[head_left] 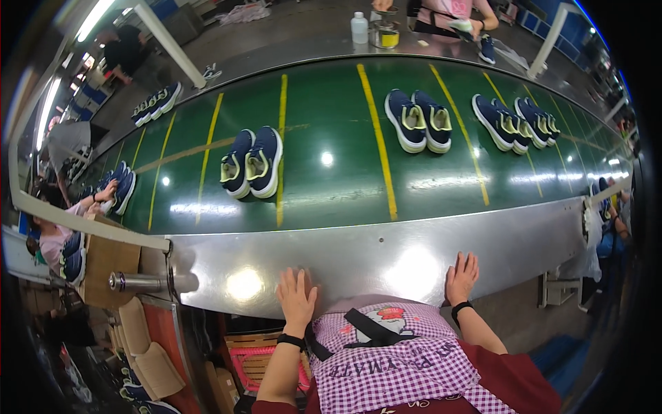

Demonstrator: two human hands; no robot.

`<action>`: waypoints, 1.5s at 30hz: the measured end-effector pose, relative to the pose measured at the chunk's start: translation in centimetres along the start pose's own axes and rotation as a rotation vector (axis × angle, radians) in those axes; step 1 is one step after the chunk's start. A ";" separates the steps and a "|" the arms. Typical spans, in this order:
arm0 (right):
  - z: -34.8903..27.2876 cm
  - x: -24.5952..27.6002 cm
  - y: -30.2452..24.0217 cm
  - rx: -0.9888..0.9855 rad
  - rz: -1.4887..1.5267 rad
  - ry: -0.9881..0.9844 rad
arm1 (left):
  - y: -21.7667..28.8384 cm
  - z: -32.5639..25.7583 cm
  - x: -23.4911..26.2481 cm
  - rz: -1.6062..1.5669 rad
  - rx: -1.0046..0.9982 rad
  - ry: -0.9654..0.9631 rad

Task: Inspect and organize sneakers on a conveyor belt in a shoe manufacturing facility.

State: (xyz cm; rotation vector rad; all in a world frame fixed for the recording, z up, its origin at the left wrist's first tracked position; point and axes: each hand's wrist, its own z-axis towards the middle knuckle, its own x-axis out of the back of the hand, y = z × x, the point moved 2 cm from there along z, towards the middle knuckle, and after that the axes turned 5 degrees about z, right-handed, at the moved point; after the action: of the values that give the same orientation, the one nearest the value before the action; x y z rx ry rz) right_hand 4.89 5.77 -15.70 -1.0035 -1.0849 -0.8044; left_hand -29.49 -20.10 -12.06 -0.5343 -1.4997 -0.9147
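Observation:
My left hand (297, 298) rests on the bare metal ledge (345, 248), fingers stretched out and nothing in it. Further right, my right hand (461, 279) lies on the same ledge, its fingers also extended and holding nothing. Beyond the ledge runs a green conveyor belt (331, 200) with yellow cross lines. A pair of navy shoes (263, 162) with white soles sits on the belt ahead of my left hand. Another navy pair (417, 121) stands farther off, ahead of my right hand. More navy shoes (502, 124) line the belt to the right.
Across the belt, a person (458, 14) handles a shoe beside a white bottle (359, 29) and a metal can (384, 34). At left, another person's hand (106, 191) touches shoes near a cardboard box (114, 259). A metal cylinder (138, 281) juts out by the ledge's left end.

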 end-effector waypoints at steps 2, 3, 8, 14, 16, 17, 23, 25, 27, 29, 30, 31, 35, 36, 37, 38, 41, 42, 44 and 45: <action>0.0 -0.3 -0.2 0.007 -0.040 0.013 | -2.0 -1.2 -2.4 0.055 0.058 0.006; 0.0 -0.5 -0.4 0.033 -0.027 0.007 | -2.1 -1.4 -2.4 0.064 0.084 0.014; 0.3 0.5 -0.4 -0.095 -0.073 -0.137 | -1.6 -1.5 -2.5 0.082 0.109 0.044; 0.0 -0.9 1.1 -0.098 -0.166 -0.136 | -1.9 -1.9 -2.7 0.057 0.089 0.059; 0.2 -1.1 0.9 -0.092 -0.165 -0.142 | -1.9 -2.0 -2.6 0.059 0.072 0.060; 0.5 -0.9 0.7 -0.121 -0.177 -0.141 | -1.9 -1.9 -2.4 0.065 0.097 0.065; 1.0 -1.0 0.1 -0.111 -0.212 -0.117 | -2.0 -1.6 -1.9 0.042 0.089 0.046; 1.0 -1.0 -0.3 -0.140 -0.234 -0.123 | -2.0 -1.8 -2.1 0.048 0.087 0.048; 1.1 -1.1 0.0 -0.142 -0.229 -0.120 | -2.1 -1.6 -2.2 0.054 0.069 0.050; 1.2 -0.9 -0.1 -0.155 -0.226 -0.117 | -2.1 -1.6 -2.2 0.042 0.064 0.054; 1.4 -0.9 -0.5 -0.171 -0.219 -0.149 | -2.1 -1.7 -2.4 0.041 0.054 0.052; 1.6 -0.8 -0.8 -0.189 -0.213 -0.181 | -2.3 -1.7 -2.5 0.049 0.057 0.058; 1.6 -1.6 -0.9 -0.222 -0.195 -0.149 | -2.5 -1.8 -2.8 0.047 0.047 0.061; 1.6 -1.8 -1.1 -0.231 -0.198 -0.147 | -2.5 -1.7 -2.7 0.045 0.036 0.058; 1.5 -1.9 -1.1 -0.239 -0.202 -0.146 | -2.5 -1.6 -2.6 0.049 0.042 0.055; 1.5 -2.1 -1.0 -0.236 -0.200 -0.138 | -2.6 -1.6 -2.5 0.054 0.049 0.052; 1.5 -2.2 -0.8 -0.244 -0.183 -0.120 | -2.5 -1.5 -2.7 0.042 0.040 0.066; 1.4 -2.2 -0.9 -0.251 -0.185 -0.121 | -2.5 -1.4 -2.7 0.041 0.033 0.061; 1.5 -2.2 -0.9 -0.246 -0.192 -0.138 | -2.5 -1.4 -2.5 0.014 0.061 0.061; 1.6 -2.2 -1.1 -0.252 -0.195 -0.138 | -2.6 -1.4 -2.5 0.012 0.055 0.058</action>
State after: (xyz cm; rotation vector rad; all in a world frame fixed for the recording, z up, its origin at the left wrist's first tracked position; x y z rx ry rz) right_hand 2.73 6.96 -17.35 -1.1906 -1.2343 -1.0613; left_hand -30.29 -22.23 -15.19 -0.4728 -1.4640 -0.8698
